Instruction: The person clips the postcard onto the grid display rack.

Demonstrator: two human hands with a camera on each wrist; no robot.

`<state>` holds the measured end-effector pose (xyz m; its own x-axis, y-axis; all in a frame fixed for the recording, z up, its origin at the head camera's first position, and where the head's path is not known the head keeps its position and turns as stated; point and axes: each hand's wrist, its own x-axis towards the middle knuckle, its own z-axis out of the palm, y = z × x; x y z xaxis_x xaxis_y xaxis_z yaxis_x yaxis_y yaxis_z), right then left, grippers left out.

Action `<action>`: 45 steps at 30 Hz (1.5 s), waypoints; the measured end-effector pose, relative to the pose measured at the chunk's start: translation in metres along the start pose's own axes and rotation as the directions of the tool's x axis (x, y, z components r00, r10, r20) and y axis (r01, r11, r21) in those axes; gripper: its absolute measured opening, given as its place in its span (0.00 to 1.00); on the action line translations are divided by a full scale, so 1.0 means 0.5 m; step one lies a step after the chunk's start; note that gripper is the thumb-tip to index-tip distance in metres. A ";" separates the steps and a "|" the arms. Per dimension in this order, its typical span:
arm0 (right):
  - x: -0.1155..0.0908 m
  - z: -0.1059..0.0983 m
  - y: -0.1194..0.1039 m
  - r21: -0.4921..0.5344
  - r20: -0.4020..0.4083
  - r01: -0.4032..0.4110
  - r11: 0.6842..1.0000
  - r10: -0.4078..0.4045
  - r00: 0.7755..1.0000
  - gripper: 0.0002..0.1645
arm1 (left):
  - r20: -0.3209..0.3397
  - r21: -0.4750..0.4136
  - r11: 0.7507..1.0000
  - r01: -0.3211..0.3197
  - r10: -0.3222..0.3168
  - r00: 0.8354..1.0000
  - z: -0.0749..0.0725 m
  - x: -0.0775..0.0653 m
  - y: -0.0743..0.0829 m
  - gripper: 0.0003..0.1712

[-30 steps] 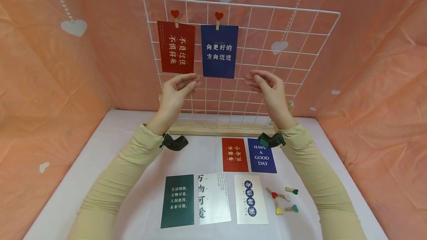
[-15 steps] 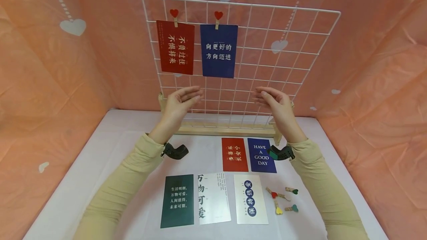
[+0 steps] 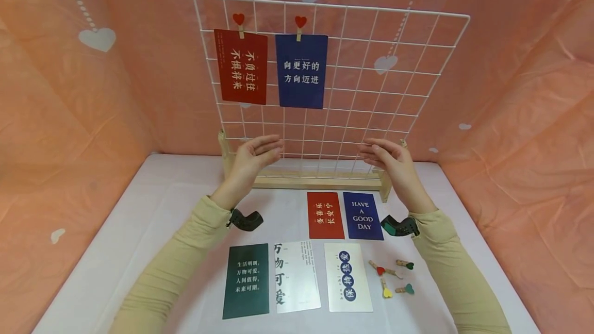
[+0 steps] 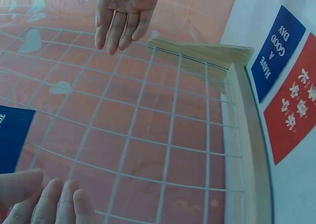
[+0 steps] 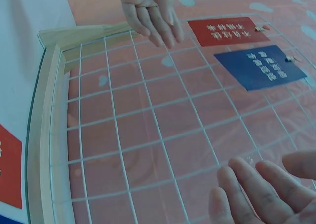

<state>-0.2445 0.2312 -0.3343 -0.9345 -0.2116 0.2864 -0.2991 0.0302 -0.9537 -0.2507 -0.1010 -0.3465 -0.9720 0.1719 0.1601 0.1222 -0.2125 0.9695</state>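
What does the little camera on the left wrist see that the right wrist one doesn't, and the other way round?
Only the left wrist view shows readable HAVE A GOOD DAY lettering, on a rectangular blue card lying on the table.

Only the right wrist view shows the two wooden clothespins with red hearts and the lettering on a hanging rectangular red card.

Both show the white wire grid, its pale wooden base, the left hand, the right hand and, at least partly, a hanging rectangular blue card.
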 end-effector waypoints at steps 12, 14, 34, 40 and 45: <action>-0.045 -0.047 0.038 -0.058 0.063 -0.070 0.996 0.073 0.995 0.26 | 0.033 -0.046 0.991 0.127 -0.125 0.992 -0.003 -0.003 -0.058 0.23; -0.051 -0.054 0.043 -0.057 0.072 -0.074 0.996 0.078 0.994 0.26 | 0.026 -0.025 0.990 0.140 -0.139 0.990 -0.004 -0.002 -0.067 0.22; -0.145 -0.112 0.114 -0.173 0.011 -0.259 0.950 0.265 0.964 0.30 | 0.154 0.086 0.948 0.306 -0.316 0.936 -0.021 -0.011 -0.148 0.25; -0.187 -0.132 0.147 -0.172 -0.001 -0.327 0.929 0.332 0.943 0.30 | 0.204 -0.020 0.924 0.382 -0.370 0.906 -0.022 -0.018 -0.176 0.27; -0.219 -0.138 0.169 -0.159 -0.015 -0.381 0.911 0.383 0.923 0.33 | 0.204 -0.055 0.882 0.469 -0.449 0.870 -0.019 -0.017 -0.194 0.27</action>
<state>-0.1808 0.3242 -0.4402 -0.9805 -0.1691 -0.0998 0.0525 0.2637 -0.9632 -0.2562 -0.0909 -0.4438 -0.8592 0.4415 -0.2584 -0.3589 -0.1601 0.9195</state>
